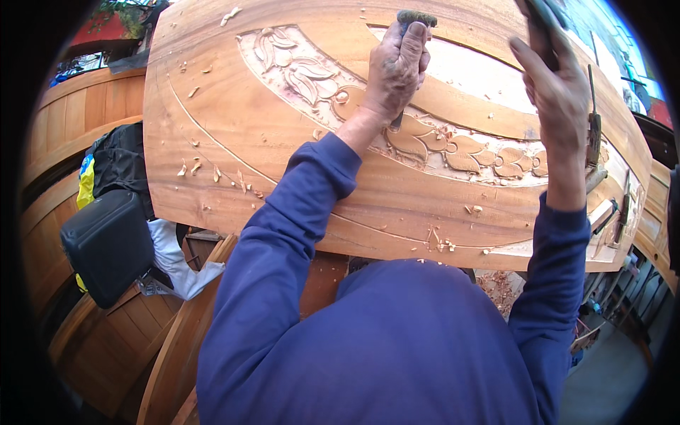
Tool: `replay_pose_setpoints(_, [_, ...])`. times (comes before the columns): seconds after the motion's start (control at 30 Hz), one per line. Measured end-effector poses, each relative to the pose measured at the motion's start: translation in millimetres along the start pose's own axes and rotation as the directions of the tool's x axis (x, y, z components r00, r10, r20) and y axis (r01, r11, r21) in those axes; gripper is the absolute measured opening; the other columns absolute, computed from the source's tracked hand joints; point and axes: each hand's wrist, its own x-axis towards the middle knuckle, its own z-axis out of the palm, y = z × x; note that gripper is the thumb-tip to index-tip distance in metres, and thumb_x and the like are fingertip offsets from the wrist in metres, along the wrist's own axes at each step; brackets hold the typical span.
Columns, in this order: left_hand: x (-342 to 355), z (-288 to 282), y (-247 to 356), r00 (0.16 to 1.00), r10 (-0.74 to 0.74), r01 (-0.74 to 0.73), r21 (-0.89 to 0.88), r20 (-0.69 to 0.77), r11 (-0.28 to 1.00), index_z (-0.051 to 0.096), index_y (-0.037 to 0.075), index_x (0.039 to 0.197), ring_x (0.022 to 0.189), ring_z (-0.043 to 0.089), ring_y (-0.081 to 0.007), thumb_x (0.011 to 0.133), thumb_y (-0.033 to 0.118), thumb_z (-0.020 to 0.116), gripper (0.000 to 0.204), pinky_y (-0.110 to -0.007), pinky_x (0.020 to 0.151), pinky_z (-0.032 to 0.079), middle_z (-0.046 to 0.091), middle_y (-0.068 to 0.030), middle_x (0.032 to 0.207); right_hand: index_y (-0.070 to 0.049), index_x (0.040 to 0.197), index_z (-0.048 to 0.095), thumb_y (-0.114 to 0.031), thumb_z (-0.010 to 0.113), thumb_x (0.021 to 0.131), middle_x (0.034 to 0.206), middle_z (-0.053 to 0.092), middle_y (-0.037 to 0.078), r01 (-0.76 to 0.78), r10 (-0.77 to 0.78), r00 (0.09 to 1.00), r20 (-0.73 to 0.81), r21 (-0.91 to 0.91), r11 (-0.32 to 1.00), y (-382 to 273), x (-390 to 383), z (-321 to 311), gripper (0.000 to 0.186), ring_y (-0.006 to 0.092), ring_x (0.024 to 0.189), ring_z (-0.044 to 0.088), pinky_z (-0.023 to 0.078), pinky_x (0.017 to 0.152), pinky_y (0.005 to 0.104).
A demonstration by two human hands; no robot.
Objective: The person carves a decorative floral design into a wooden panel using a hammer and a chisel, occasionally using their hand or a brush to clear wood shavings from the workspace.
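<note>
My left hand [399, 71] is wrapped around the upright handle of a wood-carving chisel [416, 15]. The chisel's blade comes out below the fist, its tip at the edge of the carved band on a large wooden panel [234, 142]. Raised over the panel's right side, my right hand [556, 88] is closed around a dark tool [544, 25]; its kind is hard to make out at the top edge. Leaves, a round bead and flower shapes stand out in the carved band [467, 152], which curves across the panel. Pale shavings [244, 183] lie scattered over the wood.
Several carving tools [593, 134] lie at the panel's right end. To the left are a black case [110, 248], a black bag [120, 166] and a white cloth [177, 262]. Wooden panels [78, 117] stand or lie around. More shavings [499, 290] are below the near edge.
</note>
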Motion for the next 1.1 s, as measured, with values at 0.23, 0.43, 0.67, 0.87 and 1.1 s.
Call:
replay_pose_setpoints(0.23, [-9, -6, 6, 0.999, 0.045, -0.046, 0.116, 0.006, 0.992, 0.059, 0.004, 0.118, 0.049, 0.041, -0.0028, 0.108, 0.052, 0.05, 0.05, -0.018, 0.041, 0.033, 0.05, 0.0018, 0.069, -0.004, 0.148, 0.054, -0.002, 0.069, 0.095, 0.128, 0.07, 0.012, -0.538, 0.467, 0.774, 0.427, 0.054, 0.841, -7, 64, 5, 0.055, 0.0174, 0.112, 0.066, 0.053, 0.096, 0.0322])
replay_pose_setpoints(0.43, [-7, 2, 7, 1.0, 0.02, -0.02, 0.155, 0.0, 0.988, 0.061, 0.004, 0.116, 0.048, 0.041, -0.0025, 0.108, 0.052, 0.05, 0.049, -0.019, 0.042, 0.032, 0.05, 0.0025, 0.067, -0.004, 0.147, 0.055, -0.004, 0.07, 0.095, 0.13, 0.068, 0.011, -0.384, 0.316, 0.842, 0.437, 0.075, 0.92, -10, 50, 9, 0.054, 0.0181, 0.118, 0.064, 0.052, 0.099, 0.0335])
replay_pose_setpoints(0.67, [-11, 5, 6, 0.996, 0.079, -0.083, 0.114, 0.04, 0.99, 0.06, 0.003, 0.116, 0.048, 0.04, -0.0016, 0.11, 0.047, 0.049, 0.045, -0.019, 0.041, 0.031, 0.049, 0.0032, 0.067, -0.003, 0.148, 0.054, -0.006, 0.067, 0.1, 0.145, 0.061, 0.011, 0.103, -0.14, 0.985, 0.102, 0.302, 0.948, 9, 40, 17, 0.05, 0.0154, 0.133, 0.057, 0.046, 0.115, 0.0307])
replay_pose_setpoints(0.87, [-21, 4, 12, 0.973, 0.221, -0.224, 0.05, 0.067, 0.973, 0.058, 0.005, 0.115, 0.048, 0.037, -0.0014, 0.111, 0.04, 0.05, 0.036, -0.018, 0.041, 0.029, 0.047, 0.0043, 0.067, -0.009, 0.149, 0.056, -0.003, 0.069, 0.097, 0.135, 0.069, 0.008, 0.042, -0.04, 0.954, 0.296, -0.001, 0.999, -15, 11, 8, 0.054, 0.0158, 0.124, 0.063, 0.05, 0.109, 0.0311])
replay_pose_setpoints(1.1, [-86, -16, 26, 0.925, 0.372, -0.38, 0.198, 0.078, 0.904, 0.055, 0.0, 0.119, 0.051, 0.044, -0.0061, 0.111, 0.034, 0.05, 0.035, -0.022, 0.044, 0.034, 0.059, -0.0032, 0.082, -0.017, 0.147, 0.06, 0.002, 0.072, 0.089, 0.124, 0.074, 0.015, 0.296, -0.255, 0.926, 0.277, -0.117, 0.948, -40, -37, -3, 0.062, 0.0219, 0.103, 0.074, 0.06, 0.083, 0.0364])
